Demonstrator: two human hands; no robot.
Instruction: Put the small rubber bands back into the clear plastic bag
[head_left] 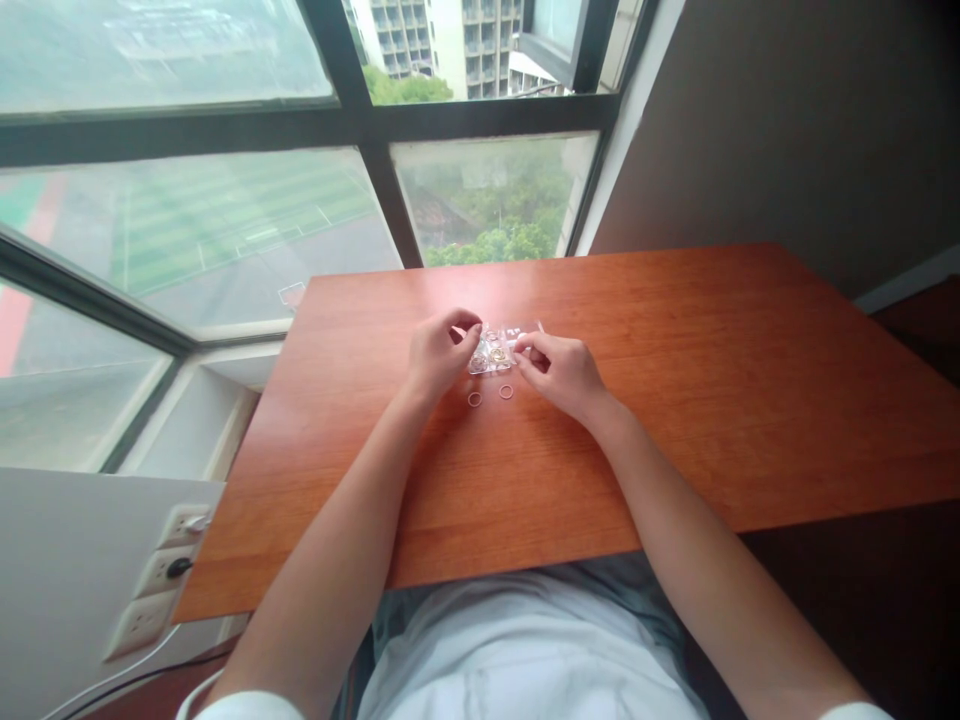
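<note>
A small clear plastic box with ring-shaped pieces inside lies on the wooden table, between my two hands. Its clear lid appears to lie back on the far right side. My left hand is closed at the box's left edge, thumb and forefinger together on it. At the right edge, the fingers of my right hand are pinched; whatever is between the tips is too small to make out. Two thin, pale rings lie on the table just in front of the box, a left ring and a right ring.
The brown wooden table reaches far to the right. Windows stand behind it and to the left, with a grey wall at the right. Wall sockets with plugged-in cables are by the table's left edge.
</note>
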